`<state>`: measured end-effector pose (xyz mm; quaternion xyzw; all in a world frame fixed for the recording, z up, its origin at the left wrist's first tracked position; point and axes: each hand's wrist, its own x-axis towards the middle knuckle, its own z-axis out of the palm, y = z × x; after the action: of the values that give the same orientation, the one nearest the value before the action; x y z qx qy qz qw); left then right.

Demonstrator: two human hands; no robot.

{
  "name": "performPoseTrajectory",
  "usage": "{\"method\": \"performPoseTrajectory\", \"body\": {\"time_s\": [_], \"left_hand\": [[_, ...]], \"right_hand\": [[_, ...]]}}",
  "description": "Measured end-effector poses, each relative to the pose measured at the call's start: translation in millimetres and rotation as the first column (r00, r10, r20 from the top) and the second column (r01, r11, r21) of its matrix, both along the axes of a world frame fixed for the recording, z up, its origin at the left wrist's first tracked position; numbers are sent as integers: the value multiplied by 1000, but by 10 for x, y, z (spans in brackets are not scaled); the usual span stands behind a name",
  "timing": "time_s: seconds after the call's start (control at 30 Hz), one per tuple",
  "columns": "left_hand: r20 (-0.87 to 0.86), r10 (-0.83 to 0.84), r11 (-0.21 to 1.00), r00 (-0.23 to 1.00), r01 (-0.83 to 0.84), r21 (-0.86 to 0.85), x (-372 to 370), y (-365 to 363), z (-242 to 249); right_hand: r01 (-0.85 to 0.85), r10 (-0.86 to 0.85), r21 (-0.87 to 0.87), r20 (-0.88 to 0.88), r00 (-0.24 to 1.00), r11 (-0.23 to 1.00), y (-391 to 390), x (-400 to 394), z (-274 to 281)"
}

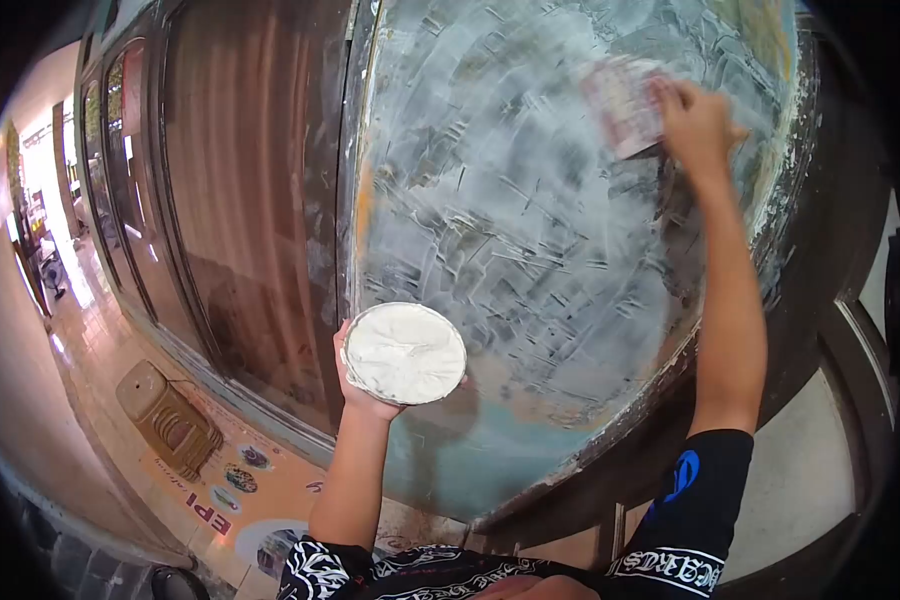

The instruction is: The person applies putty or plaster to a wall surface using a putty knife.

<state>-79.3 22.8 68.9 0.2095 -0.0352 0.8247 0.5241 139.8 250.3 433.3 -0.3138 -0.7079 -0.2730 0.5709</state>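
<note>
My left hand [373,405] holds up a round tub [350,378] from below. White putty [407,350] fills it to the rim, with a rough, smeared surface. Higher up on the right, my right hand [700,125] grips a flat, roughly square putty spreader [622,108], reddish and coated with white. The spreader is slightly blurred and lies close against the wall panel [510,200]; whether its edge touches cannot be made out. Streaky grey-white putty covers most of this panel, while bare blue-green paint shows along its bottom.
Dark wooden frames with a curtained window [245,190] stand left of the panel. Stacked plastic stools [170,420] sit on the floor at lower left, beside a printed banner [245,500]. A dark curved wooden structure [850,350] is at the right.
</note>
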Motion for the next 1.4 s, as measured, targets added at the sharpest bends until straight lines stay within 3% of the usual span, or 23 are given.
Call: {"method": "performPoseTrajectory", "body": {"time_s": [0.07, 0.1, 0.17, 0.27, 0.33, 0.37, 0.43, 0.5, 0.53, 0.63, 0.7, 0.77, 0.87, 0.9, 0.93, 0.97, 1.0, 1.03, 1.07, 1.1, 1.23, 1.3, 1.4], "left_hand": [[16, -4, 999, 1000, 3, 45, -10, -31, -9], [18, 2, 999, 1000, -3, 49, -34, -33, -14], [-26, 36, 999, 999, -36, 14, -62, -42, -36], [-6, 26, 999, 1000, -25, 25, -38, -4, -23], [-40, -1, 998, 999, 3, 66, -17, 56, -34], [-41, -6, 998, 999, 9, 66, 5, 90, -44], [39, -26, 997, 999, 23, 74, 44, 135, -46], [29, -17, 1000, 999, 16, 18, 93, 148, -2], [57, -8, 1000, 998, 9, -7, 71, 147, -24], [42, 24, 999, 999, -22, -39, 70, 48, 10], [5, 55, 997, 998, -54, -49, 72, -33, 24], [-12, 62, 997, 998, -62, -49, 85, -79, 5], [32, 52, 997, 998, -50, -59, 98, -80, -81], [27, 58, 995, 998, -56, -86, 99, -69, -116], [20, 29, 997, 999, -27, -67, 119, -96, -138], [19, 32, 997, 999, -30, -76, 139, -133, -149], [173, -64, 997, 983, 69, -24, 160, -175, -148], [317, -163, 987, 934, 157, 42, 187, -222, -143], [121, -65, 998, 990, 65, 2, 264, -276, -115], [121, -57, 998, 991, 58, -4, 310, -342, -102], [87, -104, 993, 991, 109, -53, 297, -561, -251], [197, -134, 982, 971, 157, -101, 255, -648, -335], [88, -143, 984, 986, 151, -94, 229, -796, -377]], "right_hand": [[-265, 266, 26, -136, 954, 964, 479, 500, 399], [-171, 177, 45, -252, 951, 984, 329, 589, 412], [-287, 284, 25, -255, 924, 958, 154, 662, 317], [-535, 535, 14, -2, 845, 845, -142, 209, -276], [-403, 380, 11, 313, 871, 915, -383, -129, -743], [-463, 424, -24, 449, 787, 886, -334, -307, -980], [-359, 325, -47, 544, 774, 932, -462, -404, -1093], [-212, 115, 139, 504, 856, 967, -390, -487, -951], [-208, 177, 32, 406, 897, 978, -432, -383, -671], [-71, 73, 140, -5, 997, 988, 30, 65, 121], [-220, 227, 56, -228, 947, 974, 121, 409, 375], [-434, 458, 149, -230, 859, 888, 53, 506, 258], [-743, 697, -220, -259, 669, 632, -532, 170, -574], [-693, 695, -57, 77, 714, 718, -402, 29, -987], [-760, 821, -476, -124, 557, 443, -752, -87, -1367], [-686, 849, -671, -158, 505, 282, -884, -175, -1700], [-691, 905, -692, -133, 405, 208, -928, -272, -2042], [-610, 875, -789, -344, 341, -73, -882, -390, -2365], [-621, 839, -752, -471, 274, -220, -913, -486, -2579], [-619, 780, -697, -590, 207, -363, -961, -544, -2738], [-689, 706, -619, -673, 220, -376, -1154, -581, -3038], [-736, 750, -613, -622, 226, -286, -1239, -504, -3078], [-780, 760, -584, -606, 235, -224, -1419, -472, -3117]]}}
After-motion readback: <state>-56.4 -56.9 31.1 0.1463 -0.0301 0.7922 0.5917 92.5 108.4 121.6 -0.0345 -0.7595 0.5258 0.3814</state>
